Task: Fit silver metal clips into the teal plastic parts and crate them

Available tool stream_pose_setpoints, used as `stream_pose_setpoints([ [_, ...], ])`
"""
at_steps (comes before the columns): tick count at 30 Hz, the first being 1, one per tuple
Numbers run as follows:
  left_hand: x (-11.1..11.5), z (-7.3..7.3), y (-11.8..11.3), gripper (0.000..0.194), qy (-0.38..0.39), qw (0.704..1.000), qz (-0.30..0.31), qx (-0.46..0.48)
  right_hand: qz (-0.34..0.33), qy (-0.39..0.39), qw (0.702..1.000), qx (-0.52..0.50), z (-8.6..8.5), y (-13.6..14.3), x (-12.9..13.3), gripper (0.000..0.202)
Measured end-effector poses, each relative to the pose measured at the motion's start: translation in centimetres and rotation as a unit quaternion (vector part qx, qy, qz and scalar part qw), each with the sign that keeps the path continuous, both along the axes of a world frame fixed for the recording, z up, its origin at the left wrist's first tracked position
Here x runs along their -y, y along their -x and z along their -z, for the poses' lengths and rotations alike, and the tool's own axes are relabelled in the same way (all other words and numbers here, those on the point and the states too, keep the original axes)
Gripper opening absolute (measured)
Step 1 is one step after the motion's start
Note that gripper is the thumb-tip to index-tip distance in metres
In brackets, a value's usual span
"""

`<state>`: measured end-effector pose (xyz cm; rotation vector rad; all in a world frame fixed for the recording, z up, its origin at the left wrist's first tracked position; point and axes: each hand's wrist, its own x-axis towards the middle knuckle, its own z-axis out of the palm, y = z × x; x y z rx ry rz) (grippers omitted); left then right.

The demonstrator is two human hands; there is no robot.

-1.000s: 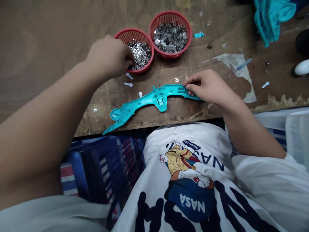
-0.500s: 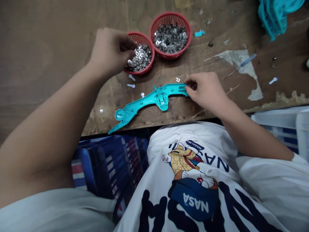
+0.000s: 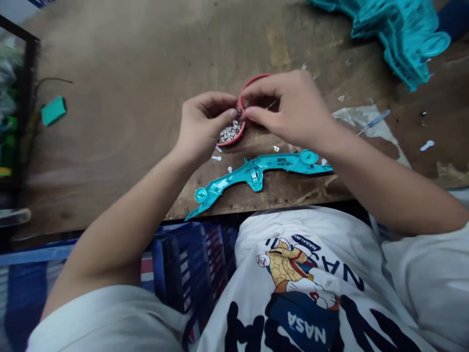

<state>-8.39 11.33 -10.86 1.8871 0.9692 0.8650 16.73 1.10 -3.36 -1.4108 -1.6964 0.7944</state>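
Over the red baskets my two hands meet, fingertips nearly touching. My left hand [image 3: 207, 120] is closed in a pinch on a small metal piece, its exact kind too small to make out. My right hand [image 3: 289, 105] pinches too, its fingertips at the same spot; what they hold is unclear. Beneath them, the near red basket [image 3: 234, 141] shows shiny metal clips [image 3: 229, 133]. A second red basket [image 3: 256, 78] is mostly hidden behind my right hand. Closer to me, a long curved turquoise plastic part [image 3: 234, 178] lies on the table, touched by neither hand.
More turquoise parts [image 3: 395, 34] are piled at the far right. A blue-handled screwdriver [image 3: 379, 118] lies on torn paper [image 3: 351, 115]. Small white keyhole-shaped pieces [image 3: 427, 145] are scattered about. A turquoise block [image 3: 53, 111] sits at the left. Blue crates [image 3: 172, 264] stand below the table edge.
My right hand has left the turquoise part and come up beside my left hand. My left hand has moved from inside the near basket to above it. The view has shifted left.
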Motion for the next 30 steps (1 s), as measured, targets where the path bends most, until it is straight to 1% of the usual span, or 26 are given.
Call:
stream_pose_setpoints([
  [3,2.7,-1.7,-1.1,0.049,-0.056,0.997,-0.028,-0.045,-0.004,-0.006,1.000,-0.009,1.3,1.3,-1.6,0.012],
  [5,3.7,-2.4,-1.6,0.043,-0.065,0.996,-0.045,-0.048,-0.006,-0.011,1.000,-0.027,2.4,1.3,-1.9,0.010],
  [7,4.0,-2.7,-1.8,0.040,-0.060,0.995,-0.065,-0.047,-0.011,-0.007,0.999,-0.046,3.2,1.0,-2.0,0.010],
  [10,4.0,-2.7,-1.6,0.034,-0.062,0.994,-0.080,-0.051,-0.017,0.011,0.997,-0.073,3.8,0.8,-2.1,0.007],
  [13,3.8,-2.3,-1.2,0.031,-0.075,0.993,-0.073,-0.051,-0.018,0.017,0.998,-0.066,4.1,0.9,-2.5,0.008],
  [18,3.2,-1.7,-1.2,0.037,-0.084,0.992,-0.068,-0.062,-0.043,-0.017,0.999,0.027,5.0,0.9,-3.0,0.011],
  [22,3.6,-1.4,-1.7,0.041,-0.085,0.991,-0.071,-0.071,-0.059,-0.057,0.993,0.086,5.8,1.1,-2.8,0.017],
  [25,3.4,-1.8,-1.5,0.039,-0.091,0.990,-0.074,-0.074,-0.052,-0.067,0.991,0.100,5.6,1.3,-2.8,0.021],
  [27,2.5,-2.3,-0.7,0.030,-0.110,0.986,-0.080,-0.099,-0.041,-0.063,0.993,0.094,4.8,1.3,-3.2,0.019],
  [29,0.9,-2.9,0.6,0.016,-0.127,0.974,-0.068,-0.176,-0.032,-0.058,0.995,0.076,3.9,0.9,-3.8,0.014],
  [30,0.1,-3.0,1.3,0.014,-0.125,0.964,-0.049,-0.231,-0.030,-0.055,0.996,0.065,3.4,0.7,-4.1,0.012],
])
